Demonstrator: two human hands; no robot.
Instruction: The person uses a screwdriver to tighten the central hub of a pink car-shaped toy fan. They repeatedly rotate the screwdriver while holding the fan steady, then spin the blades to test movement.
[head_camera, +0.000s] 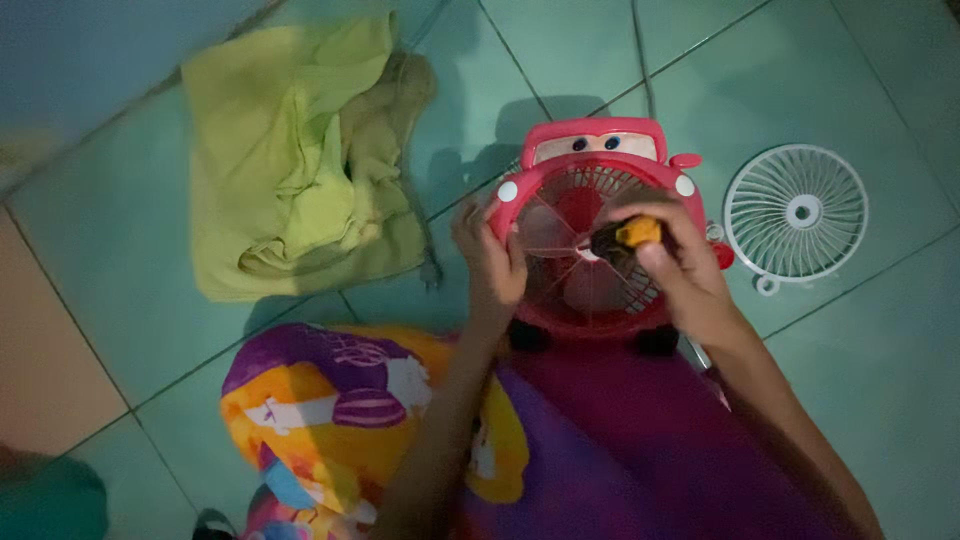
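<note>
Teal floor tiles (800, 60) carry everything in the head view. Lying mid-floor is a red car-shaped fan (600, 190), its pink blades exposed. Its left rim is gripped by the left hand (490, 265); the right hand (685, 275) is closed around a yellow-handled screwdriver (625, 238) at the hub. A white grille (797, 213) lies just right (detached), a green cloth (300, 160) left.

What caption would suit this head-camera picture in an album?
Left hand steadies a red car-shaped fan while the right hand holds a yellow-handled screwdriver at its hub; white grille lies beside.
</note>
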